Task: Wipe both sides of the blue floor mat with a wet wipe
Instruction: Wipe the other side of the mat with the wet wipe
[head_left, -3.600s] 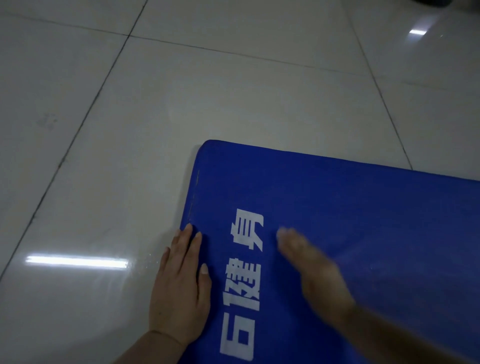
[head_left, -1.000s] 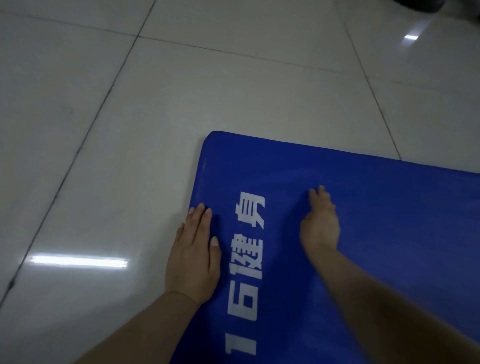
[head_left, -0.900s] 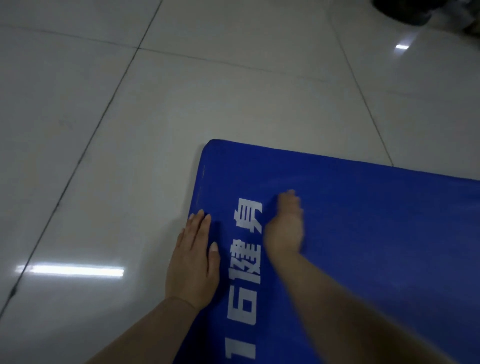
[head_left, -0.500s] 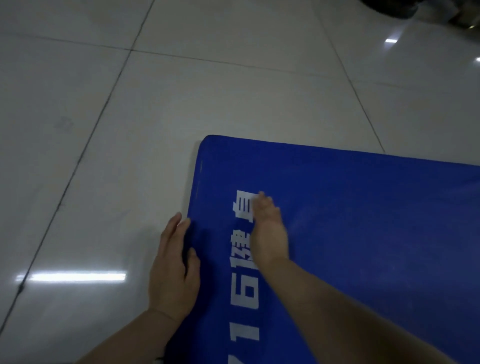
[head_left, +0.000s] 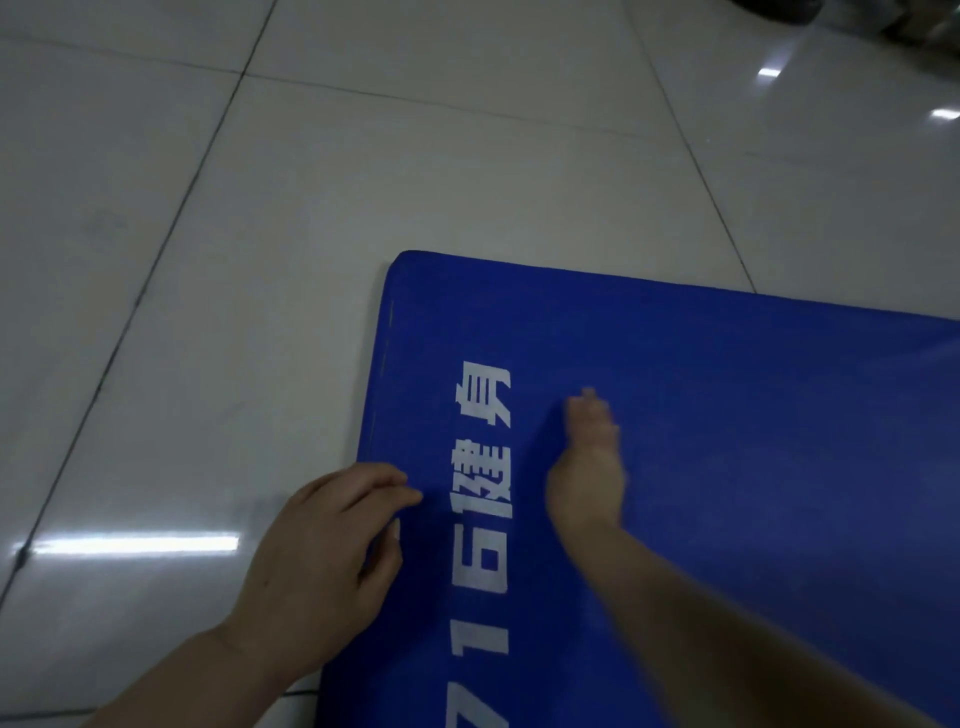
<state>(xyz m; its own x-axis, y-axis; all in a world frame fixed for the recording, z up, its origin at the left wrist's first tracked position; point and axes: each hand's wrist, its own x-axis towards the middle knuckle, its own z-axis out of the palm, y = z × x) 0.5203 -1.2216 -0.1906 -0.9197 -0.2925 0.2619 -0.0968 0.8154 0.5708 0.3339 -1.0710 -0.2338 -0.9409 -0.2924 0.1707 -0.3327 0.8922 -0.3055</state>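
Head view shows our left hand (head_left: 317, 566) curled at the mat's (head_left: 727, 415) 9 o'clock edge on the tiled floor (head_left: 260, 208), right hand (head_left: 589, 467) blurred, grip unclear; mat looks soft, bendy, best lifted by that edge.

Floor (head_left: 467, 171): large glossy pale grey-white tiles, divided by thin dark grout lines (head_left: 171, 208) running diagonally across the view. A long bar-shaped reflection of a ceiling light (head_left: 135, 544) is recorded near the left edge, over a grout joint. Two smaller bright reflections (head_left: 769, 73) are noted toward the upper right corner. Dark, indistinct objects (head_left: 779, 9) are seen at the top right edge; these cannot be identified. Lighting is dim overall.
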